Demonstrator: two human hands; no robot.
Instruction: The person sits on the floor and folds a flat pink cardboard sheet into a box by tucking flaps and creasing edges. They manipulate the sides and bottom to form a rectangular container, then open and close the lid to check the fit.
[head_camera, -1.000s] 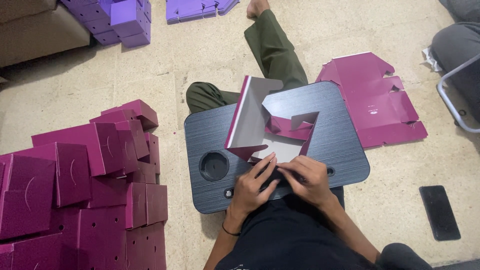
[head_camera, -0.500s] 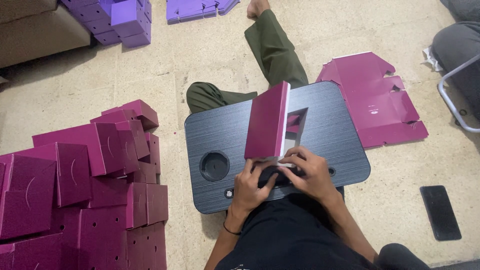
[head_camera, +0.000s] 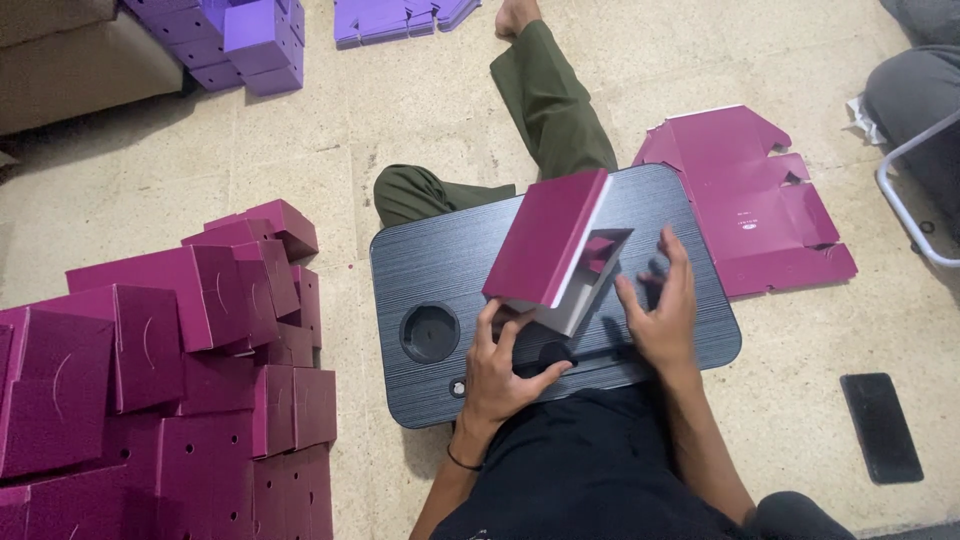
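Left hand (head_camera: 505, 365) fingers seemingly clamp magenta box (head_camera: 555, 250) base (contact hidden); right hand (head_camera: 660, 310) spread, apart.

top: black short-sleeved shirt (head_camera: 590, 470), plain, no print showing
arms: bare from above the elbow down
left hand (head_camera: 500, 365): bare, no rings to be seen
left wrist: thin black band (head_camera: 460, 461)
right hand (head_camera: 662, 310): bare, no band or watch
legs: olive green trousers (head_camera: 545, 95), loose, creased
foot (head_camera: 517, 14): bare, at far edge
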